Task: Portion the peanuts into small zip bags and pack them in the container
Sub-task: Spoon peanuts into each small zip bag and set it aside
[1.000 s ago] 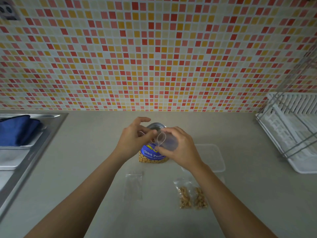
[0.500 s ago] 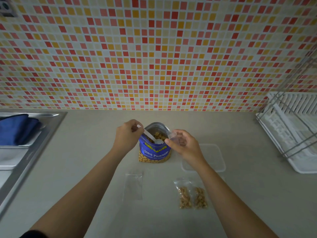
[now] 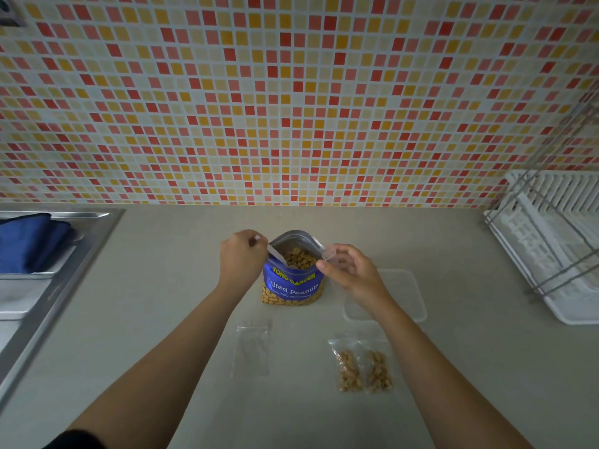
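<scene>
The big blue peanut bag stands open on the counter, and I can see peanuts in its mouth; the left hand, just left of the bag, is curled tight round the handle of a white spoon; the spoon's bowl goes down among the peanuts, so I can't tell if it is full; the right hand, just right of the bag's mouth, pinches a small zip bag between thumb and finger; that little bag is so see-through it is hard to make out, and I can't tell if anything is in it; the clear container lies right of the peanut bag, partly hidden behind the right wrist; nearer to me than the peanut bag lie an empty zip bag and, further right, two filled zip bags; far left, a sink with a blue cloth is cut off at the edge; far right, a white dish rack is cut off too; a second ago both hands were bunched over the bag's mouth and hid it; now they have come apart.
</scene>
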`<state>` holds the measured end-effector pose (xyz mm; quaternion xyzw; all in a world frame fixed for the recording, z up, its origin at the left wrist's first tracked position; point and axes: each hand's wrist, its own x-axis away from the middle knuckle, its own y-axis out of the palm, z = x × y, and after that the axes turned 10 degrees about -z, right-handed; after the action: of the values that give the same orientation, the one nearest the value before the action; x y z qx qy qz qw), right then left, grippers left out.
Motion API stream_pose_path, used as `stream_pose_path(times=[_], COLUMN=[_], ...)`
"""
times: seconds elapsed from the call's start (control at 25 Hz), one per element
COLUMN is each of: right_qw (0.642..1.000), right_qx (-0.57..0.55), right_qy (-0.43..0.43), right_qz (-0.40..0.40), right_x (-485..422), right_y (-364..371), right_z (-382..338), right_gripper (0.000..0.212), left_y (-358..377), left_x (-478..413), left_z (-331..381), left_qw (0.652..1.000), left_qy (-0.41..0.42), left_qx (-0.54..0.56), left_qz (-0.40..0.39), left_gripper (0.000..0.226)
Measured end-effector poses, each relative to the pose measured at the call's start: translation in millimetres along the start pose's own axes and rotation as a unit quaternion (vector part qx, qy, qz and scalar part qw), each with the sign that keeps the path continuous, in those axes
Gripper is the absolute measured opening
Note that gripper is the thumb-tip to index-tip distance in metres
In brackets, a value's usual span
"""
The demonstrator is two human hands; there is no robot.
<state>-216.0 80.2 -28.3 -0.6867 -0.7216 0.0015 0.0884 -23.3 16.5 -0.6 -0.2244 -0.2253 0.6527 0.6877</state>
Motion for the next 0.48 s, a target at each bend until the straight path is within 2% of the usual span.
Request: stream_pose_path(times=[0.16, 0.28, 0.36, 0.48], right_qw=[1.000, 1.000, 0.999, 0.995], right_qx=[-0.010, 0.007, 0.027, 0.076], right_qy=[0.004, 0.001, -0.012, -0.017], right_qz=[-0.008, -0.007, 0.019, 0.058], right_x=[0.6, 0.5, 0.2, -0.6], right_y=[-1.0, -1.0, -0.6, -1.6], right_z=[0.3, 1.3, 0.5, -10.3], right_gripper=[0.041, 0.046, 0.045, 0.054], left_y=[0.1, -0.9, -4.6, -11.8], left_x=[-9.7, -12.0, -15.4, -21.6], left_z=[0.7, -2.3, -5.9, -11.6], left_qw=[0.990, 0.961, 0.945, 0.934], left_qy=[-0.100, -0.161, -0.185, -0.197], left_qx=[0.095, 0.224, 0.269, 0.299], left_qz=[-0.020, -0.026, -0.010, 0.018], left_gripper=[0.021, 0.018, 0.015, 0.014])
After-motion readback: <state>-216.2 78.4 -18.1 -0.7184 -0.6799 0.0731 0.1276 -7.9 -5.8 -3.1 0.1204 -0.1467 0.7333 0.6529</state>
